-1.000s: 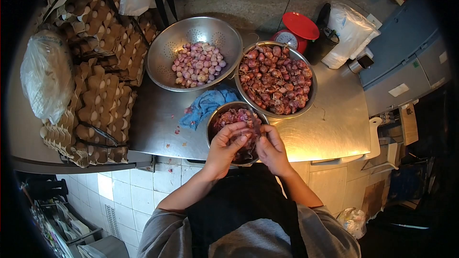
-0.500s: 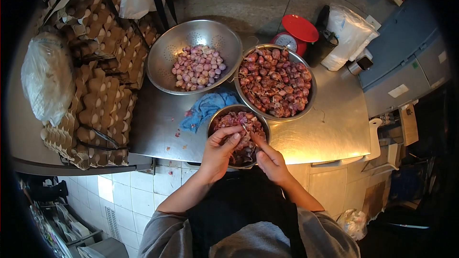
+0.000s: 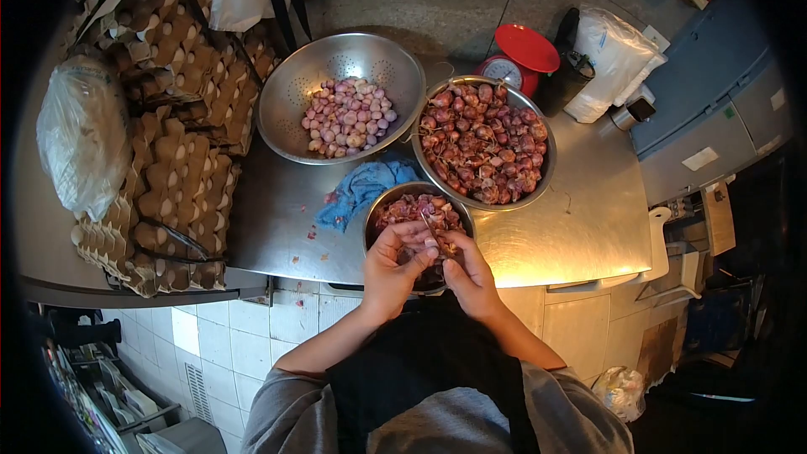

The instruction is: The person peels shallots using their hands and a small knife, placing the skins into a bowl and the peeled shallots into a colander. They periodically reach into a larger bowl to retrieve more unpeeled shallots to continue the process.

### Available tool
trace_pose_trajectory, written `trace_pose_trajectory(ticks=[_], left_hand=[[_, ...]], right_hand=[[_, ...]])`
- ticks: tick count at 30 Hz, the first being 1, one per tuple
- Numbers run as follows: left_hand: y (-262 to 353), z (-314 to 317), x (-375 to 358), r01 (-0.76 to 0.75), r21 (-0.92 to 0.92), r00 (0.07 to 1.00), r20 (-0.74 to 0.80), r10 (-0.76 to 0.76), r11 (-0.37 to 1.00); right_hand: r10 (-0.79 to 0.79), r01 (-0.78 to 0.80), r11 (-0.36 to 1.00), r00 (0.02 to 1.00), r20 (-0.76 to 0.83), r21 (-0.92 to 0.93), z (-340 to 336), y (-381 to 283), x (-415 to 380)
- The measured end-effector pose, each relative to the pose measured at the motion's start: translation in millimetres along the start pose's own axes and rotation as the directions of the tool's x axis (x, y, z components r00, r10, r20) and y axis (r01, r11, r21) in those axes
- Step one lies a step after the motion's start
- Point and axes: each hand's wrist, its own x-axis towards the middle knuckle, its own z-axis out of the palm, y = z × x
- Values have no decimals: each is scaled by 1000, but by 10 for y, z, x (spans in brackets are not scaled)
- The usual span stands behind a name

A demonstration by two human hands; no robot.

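Note:
My left hand (image 3: 389, 273) is closed, its thumb and fingers pinching what looks like a small shallot (image 3: 431, 243), mostly hidden by the fingertips. My right hand (image 3: 472, 277) meets it, closed round a thin knife (image 3: 428, 223) whose narrow blade points up and away; its handle is hidden. Both hands are over a small steel bowl (image 3: 369, 224) full of reddish skins (image 3: 403, 208). Behind it on the right, a larger steel bowl (image 3: 551, 170) holds unpeeled red shallots (image 3: 483, 143). Peeled pale-purple shallots (image 3: 349, 118) lie in a steel colander (image 3: 282, 109) at the back left.
A blue cloth (image 3: 361, 189) lies beside the small bowl on the steel table (image 3: 580, 235). Stacked egg trays (image 3: 181, 193) and a plastic bag (image 3: 82, 139) crowd the left. A red scale (image 3: 527, 48) and a white bag (image 3: 609, 63) stand at the back right.
Both hands have drawn closer together over the small bowl, with the right thumb now nearer the left fingertips. The thin blade shows more upright. The bowls and colander have stayed put.

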Motion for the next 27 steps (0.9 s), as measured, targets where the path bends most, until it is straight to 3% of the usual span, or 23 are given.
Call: trace_pose_trajectory(ticks=[6, 9, 12, 15, 21, 24, 27], left_hand=[[-29, 32, 37, 3, 0, 1000, -30, -3, 1000], [-57, -14, 36, 85, -30, 996, 16, -85, 996], [-106, -84, 77, -29, 200, 997, 73, 15, 979], [-86, -121, 137, -72, 258, 994, 96, 48, 964], [-16, -116, 135, -82, 169, 976, 215, 44, 982], [-2, -133, 134, -21, 105, 979, 203, -1, 994], [37, -129, 127, 169, -28, 976, 145, -163, 985]], right_hand=[[148, -152, 966, 988, 35, 207, -30, -31, 44], [100, -94, 977, 995, -22, 189, 22, -5, 66], [116, -113, 980, 993, -13, 166, 15, 17, 53], [145, -148, 964, 989, 29, 220, 6, -35, 38], [210, -196, 953, 977, -40, 230, -153, -78, 143], [194, -184, 960, 981, -27, 211, -181, -166, 153], [216, -220, 952, 975, 44, 211, -187, -177, 98]])
